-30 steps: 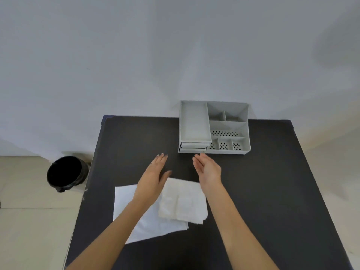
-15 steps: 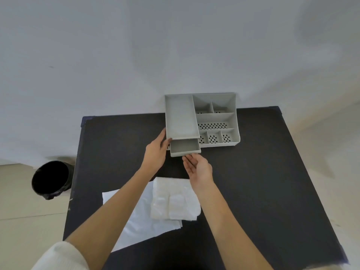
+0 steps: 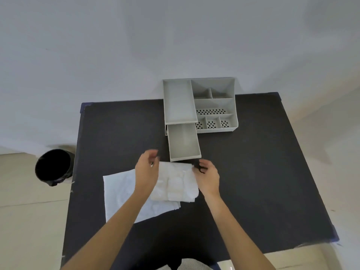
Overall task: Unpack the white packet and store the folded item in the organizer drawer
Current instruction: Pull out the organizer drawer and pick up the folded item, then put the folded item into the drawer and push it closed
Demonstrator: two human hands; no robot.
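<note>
A grey organizer (image 3: 214, 106) stands at the table's far edge with its lower drawer (image 3: 183, 143) pulled far out and holding nothing. Just in front of the drawer lies a folded white item (image 3: 175, 184) on top of the flat, emptied white packet (image 3: 120, 193). My left hand (image 3: 147, 172) hovers over the item's left side with fingers curled and apart. My right hand (image 3: 207, 178) is at the item's far right corner, its fingertips touching the edge; whether it grips the item I cannot tell.
The black table (image 3: 263, 182) carries only these things. A black bin (image 3: 52, 167) stands on the floor left of the table. A pale wall rises right behind the organizer.
The drawer has gone from closed to fully pulled out. Both hands have left the organizer and come back to the folded item.
</note>
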